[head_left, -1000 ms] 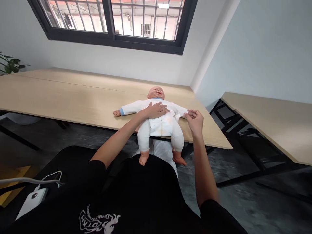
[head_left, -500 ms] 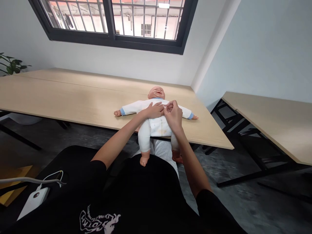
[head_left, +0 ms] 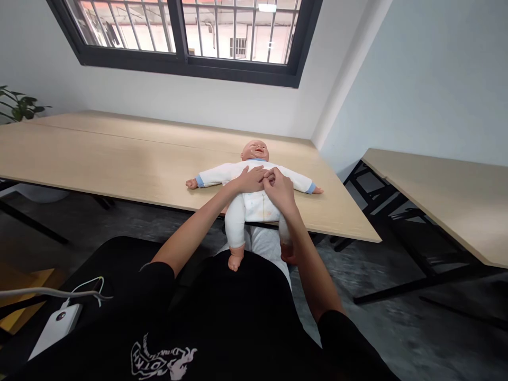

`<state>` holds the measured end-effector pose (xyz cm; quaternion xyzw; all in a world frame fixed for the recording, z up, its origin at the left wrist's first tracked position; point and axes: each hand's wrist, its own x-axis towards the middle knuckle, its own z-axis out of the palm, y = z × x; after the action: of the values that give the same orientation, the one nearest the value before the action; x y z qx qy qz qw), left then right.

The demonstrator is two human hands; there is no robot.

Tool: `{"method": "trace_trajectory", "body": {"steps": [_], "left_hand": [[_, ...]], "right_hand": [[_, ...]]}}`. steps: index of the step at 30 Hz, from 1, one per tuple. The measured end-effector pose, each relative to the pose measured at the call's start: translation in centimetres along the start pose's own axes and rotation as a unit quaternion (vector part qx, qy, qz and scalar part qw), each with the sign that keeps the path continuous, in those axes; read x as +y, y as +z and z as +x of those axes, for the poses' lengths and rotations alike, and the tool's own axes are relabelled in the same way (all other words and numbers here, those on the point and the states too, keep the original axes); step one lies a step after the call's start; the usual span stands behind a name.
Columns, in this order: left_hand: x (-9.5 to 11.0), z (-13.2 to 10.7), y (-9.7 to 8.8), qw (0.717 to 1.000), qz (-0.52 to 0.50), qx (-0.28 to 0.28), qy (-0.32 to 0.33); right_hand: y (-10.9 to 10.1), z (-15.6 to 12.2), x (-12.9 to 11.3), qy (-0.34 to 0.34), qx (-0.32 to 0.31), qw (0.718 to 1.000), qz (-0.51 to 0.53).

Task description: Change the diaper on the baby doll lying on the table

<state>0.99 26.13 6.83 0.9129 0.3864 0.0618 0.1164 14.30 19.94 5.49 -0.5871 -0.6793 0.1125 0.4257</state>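
A baby doll [head_left: 255, 150] lies on its back at the table's near edge, arms spread, legs hanging over. It wears a white top with blue cuffs and collar [head_left: 217, 174] and a white printed lower garment [head_left: 257, 207]. My left hand [head_left: 250, 180] rests flat on the doll's belly, fingers stretched out. Beside its fingertips, my right hand [head_left: 279, 188] has thumb and fingers pinched together over the top's front. What the pinch holds is too small and partly hidden to name. The doll's right-side leg is partly behind my right forearm.
The light wooden table [head_left: 119, 153] runs along the wall below a barred window [head_left: 182, 32]. Another table [head_left: 444, 196] stands at the right. A white power bank [head_left: 55, 330] with a cable lies at lower left, and a plant [head_left: 21, 107] is at far left.
My right hand has shifted slightly left, toward my left hand's fingertips, and its fingers have drawn in closer. My left hand and the doll stay almost where they were.
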Motion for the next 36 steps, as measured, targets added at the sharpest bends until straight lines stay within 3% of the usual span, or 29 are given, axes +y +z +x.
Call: {"method": "trace_trajectory", "body": {"steps": [4, 6, 8, 11, 13, 15, 18, 21, 25, 36], "left_hand": [[-0.3, 0.1, -0.1, 0.998, -0.056, 0.036, 0.021], [-1.0, -0.7, -0.3, 0.985, -0.139, 0.094, 0.043], [-2.2, -2.1, -0.3, 0.955, -0.228, 0.185, 0.043], [-4.5, -5.0, 0.7, 0.903, -0.279, 0.324, -0.042], [-5.9, -6.9, 1.8, 0.888, -0.261, 0.361, -0.116], [-6.6, -8.3, 2.9, 0.909, -0.223, 0.32, -0.148], [-6.5, -9.0, 4.0, 0.968, -0.108, 0.187, -0.13], [-5.5, -8.6, 4.5, 0.98, -0.013, 0.126, -0.151], [-4.2, -7.7, 4.3, 0.969, 0.009, 0.124, -0.216], [-5.1, -7.3, 4.4, 0.954, 0.032, 0.189, -0.23]], "right_hand": [[0.3, 0.3, 0.6, -0.012, -0.008, 0.998, 0.059], [0.3, 0.4, 0.7, -0.021, -0.006, 0.998, 0.067], [0.2, 0.3, 0.8, -0.029, -0.005, 0.997, 0.069], [0.0, 0.0, 0.7, -0.039, -0.014, 0.997, 0.067], [-0.1, -0.2, 0.7, -0.046, -0.022, 0.997, 0.059], [0.0, -0.3, 0.8, -0.06, -0.023, 0.997, 0.05], [0.1, -0.4, 1.0, -0.078, -0.016, 0.996, 0.038], [0.2, -0.5, 1.2, -0.08, -0.014, 0.996, 0.038], [0.2, -0.6, 1.3, -0.072, -0.017, 0.997, 0.035], [0.2, -0.9, 1.0, -0.084, -0.004, 0.996, -0.003]]}}
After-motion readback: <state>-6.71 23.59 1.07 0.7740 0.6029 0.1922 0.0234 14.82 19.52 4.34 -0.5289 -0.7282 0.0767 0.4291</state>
